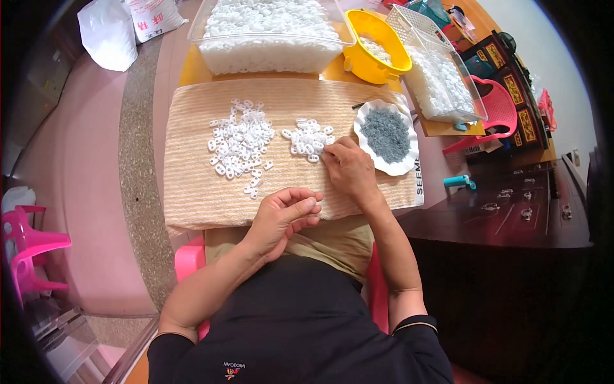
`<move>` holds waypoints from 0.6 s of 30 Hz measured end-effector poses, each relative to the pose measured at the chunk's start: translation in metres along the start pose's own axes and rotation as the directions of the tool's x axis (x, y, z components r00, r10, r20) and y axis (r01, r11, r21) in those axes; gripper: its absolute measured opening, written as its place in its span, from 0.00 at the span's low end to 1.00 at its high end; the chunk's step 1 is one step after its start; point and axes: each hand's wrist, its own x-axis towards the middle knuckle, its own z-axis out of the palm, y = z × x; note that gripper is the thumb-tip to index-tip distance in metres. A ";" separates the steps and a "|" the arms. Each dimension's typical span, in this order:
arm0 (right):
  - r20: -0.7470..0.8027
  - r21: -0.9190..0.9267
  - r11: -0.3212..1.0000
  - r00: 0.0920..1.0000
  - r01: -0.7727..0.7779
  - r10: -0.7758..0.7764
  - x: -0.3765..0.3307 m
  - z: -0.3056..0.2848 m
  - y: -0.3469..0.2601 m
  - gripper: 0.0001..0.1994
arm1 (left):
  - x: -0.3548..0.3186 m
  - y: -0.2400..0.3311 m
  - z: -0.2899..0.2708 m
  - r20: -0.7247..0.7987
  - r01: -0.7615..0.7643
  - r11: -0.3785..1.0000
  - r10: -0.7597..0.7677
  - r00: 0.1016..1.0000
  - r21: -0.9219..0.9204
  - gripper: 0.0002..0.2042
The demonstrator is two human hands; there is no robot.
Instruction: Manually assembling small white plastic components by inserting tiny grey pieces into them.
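My right hand (350, 168) reaches to the right edge of a small heap of white plastic pieces (307, 139), its fingers drawn together at the heap; what lies under the fingertips is hidden. Close to the towel's front edge, my left hand (281, 217) is curled with thumb and fingers brought together, and anything between them is too small to make out. A larger spread of white oval pieces with holes (240, 139) lies on the left of the striped towel (185, 173). To the right, a white scalloped dish (401, 168) holds many small grey-blue bits (385, 134).
Behind the towel stand a clear tub (268, 54) full of white pieces, a yellow basin (377, 75) and another clear box (441, 83) of white pieces. A dark cabinet (492, 217) bearing a turquoise object (456, 181) is at right. Pink chairs (38, 243) flank the table.
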 end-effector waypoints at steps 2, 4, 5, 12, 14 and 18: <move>-0.008 0.001 1.000 1.000 0.003 -0.003 0.000 0.001 -0.001 0.07 | 0.000 0.000 0.000 -0.005 0.002 1.000 -0.002 1.000 0.000 0.10; -0.014 0.003 1.000 1.000 0.006 -0.006 0.000 0.002 -0.002 0.07 | 0.000 0.000 -0.001 -0.007 0.001 1.000 -0.001 1.000 0.001 0.10; -0.043 0.000 1.000 0.999 0.022 -0.022 0.000 0.002 -0.002 0.06 | 0.000 0.000 -0.001 -0.007 0.001 1.000 -0.001 1.000 0.000 0.10; -0.152 0.179 0.980 0.986 0.089 -0.062 -0.004 -0.005 -0.001 0.04 | 0.002 -0.002 -0.001 -0.027 -0.058 0.998 0.058 0.998 0.008 0.09; -0.001 0.382 0.921 0.997 -0.076 0.082 -0.013 -0.014 -0.011 0.04 | 0.002 -0.003 0.000 -0.045 -0.088 0.996 0.088 0.995 0.001 0.09; 0.234 0.660 0.712 0.966 -0.241 0.109 -0.034 -0.029 -0.038 0.04 | 0.001 -0.003 0.002 -0.068 -0.150 0.989 0.149 0.987 -0.010 0.08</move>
